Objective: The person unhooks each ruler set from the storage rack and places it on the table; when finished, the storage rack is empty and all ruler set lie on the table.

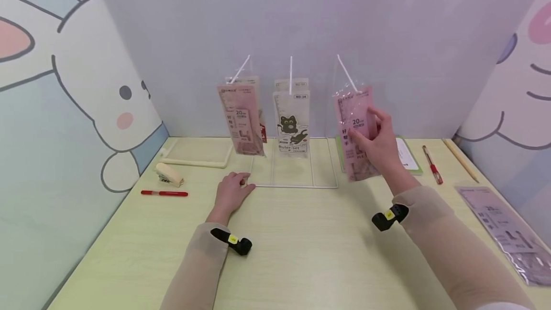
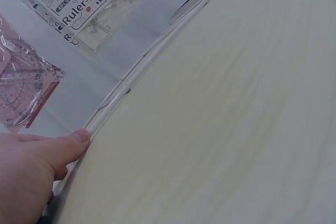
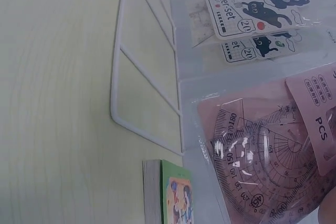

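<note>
Holding a pink ruler packet (image 1: 347, 109) in the grip of the right hand (image 1: 382, 143), closed on it with thumb on the printed front and forefinger at the right-hand side. Keeping it upright, slightly tilted, at the tip of the right hook (image 1: 346, 71), above the far edge of the table (image 1: 292, 248), right of its middle. Cannot tell whether threaded onto that hook. Showing a protractor (image 3: 262, 156) through clear plastic in the right wrist view. Pinching, with the left hand (image 1: 232, 193), the near left corner of a white wire rack (image 1: 292, 186) lying flat towards the table's far edge, with thumb and fingers drawn together on the wire. Facing a second pink packet (image 1: 236, 118) on the left hook (image 1: 241, 68), with a paler packet (image 1: 248, 80) behind, and white ruler-set packets (image 1: 292, 123) at the middle hook (image 1: 291, 73). Flanked near the table's far left corner by a cream-rimmed panel (image 1: 195, 162), a stapler (image 1: 170, 174) and a red pen (image 1: 164, 193); towards the far right corner by a green-covered book (image 1: 415, 172), a red-capped pen (image 1: 432, 165) and a wooden stick (image 1: 460, 159); along the right edge by a flat pink packet (image 1: 501, 224).
</note>
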The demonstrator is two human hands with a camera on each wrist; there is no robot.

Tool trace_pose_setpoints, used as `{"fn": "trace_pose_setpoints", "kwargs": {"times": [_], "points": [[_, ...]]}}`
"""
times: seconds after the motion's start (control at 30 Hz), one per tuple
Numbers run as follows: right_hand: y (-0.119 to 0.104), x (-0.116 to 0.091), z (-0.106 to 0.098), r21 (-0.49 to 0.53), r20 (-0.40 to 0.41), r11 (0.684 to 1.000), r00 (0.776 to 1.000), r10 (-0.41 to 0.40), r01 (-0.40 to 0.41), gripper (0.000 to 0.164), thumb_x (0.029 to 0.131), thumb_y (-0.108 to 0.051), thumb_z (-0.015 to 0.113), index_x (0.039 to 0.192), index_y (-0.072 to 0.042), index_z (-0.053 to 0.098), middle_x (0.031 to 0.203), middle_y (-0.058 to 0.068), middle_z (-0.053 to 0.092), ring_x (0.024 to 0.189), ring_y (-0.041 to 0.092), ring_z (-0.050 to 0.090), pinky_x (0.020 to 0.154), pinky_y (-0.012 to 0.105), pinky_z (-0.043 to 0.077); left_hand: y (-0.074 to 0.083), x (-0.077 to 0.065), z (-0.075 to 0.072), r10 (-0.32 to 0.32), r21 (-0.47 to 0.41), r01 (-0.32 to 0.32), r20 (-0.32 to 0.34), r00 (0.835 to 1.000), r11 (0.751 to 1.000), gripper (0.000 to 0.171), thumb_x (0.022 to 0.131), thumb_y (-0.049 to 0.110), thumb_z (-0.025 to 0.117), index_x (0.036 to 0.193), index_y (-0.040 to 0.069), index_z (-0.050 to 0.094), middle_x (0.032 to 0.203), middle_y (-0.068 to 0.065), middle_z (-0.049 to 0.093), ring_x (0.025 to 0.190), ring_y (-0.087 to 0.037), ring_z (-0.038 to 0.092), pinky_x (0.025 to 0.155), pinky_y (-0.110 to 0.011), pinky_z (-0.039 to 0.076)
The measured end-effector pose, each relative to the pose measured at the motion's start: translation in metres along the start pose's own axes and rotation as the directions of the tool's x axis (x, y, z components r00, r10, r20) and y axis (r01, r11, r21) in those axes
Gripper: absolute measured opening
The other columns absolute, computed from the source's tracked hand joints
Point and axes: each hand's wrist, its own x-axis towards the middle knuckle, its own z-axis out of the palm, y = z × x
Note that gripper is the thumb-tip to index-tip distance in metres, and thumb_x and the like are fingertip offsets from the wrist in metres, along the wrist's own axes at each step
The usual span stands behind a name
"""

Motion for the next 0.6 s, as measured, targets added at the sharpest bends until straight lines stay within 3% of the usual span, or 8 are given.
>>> {"fn": "trace_pose_setpoints", "kwargs": {"times": [0.33,0.6], "points": [[-0.005,-0.012,-0.01,-0.008,0.014,1.0,1.0,-0.012,0.012,0.073,0.086,-0.03,0.068,0.142,-0.035,0.022,0.116,0.013,0.047,0.092,0.024,0.057,0.067,0.029,0.05,0.003,-0.001,-0.003,0.005,-0.004,-0.005,0.005,1.0,1.0,0.042,0.088,0.036,0.064,0.12,0.009,0.063,0.085,0.0,0.053,0.09,-0.026,0.051,0.082,-0.048,0.039],[-0.003,-0.022,-0.015,-0.02,0.011,0.998,0.998,-0.055,0.055,0.071,0.086,-0.026,0.069,0.142,-0.028,0.026,0.109,0.011,0.049,0.085,0.021,0.056,0.062,0.023,0.05,0.002,-0.001,-0.002,0.005,-0.005,-0.005,0.007,1.0,1.0,0.041,0.088,0.035,0.064,0.12,0.009,0.063,0.088,-0.002,0.055,0.092,-0.027,0.052,0.084,-0.047,0.039]]}}
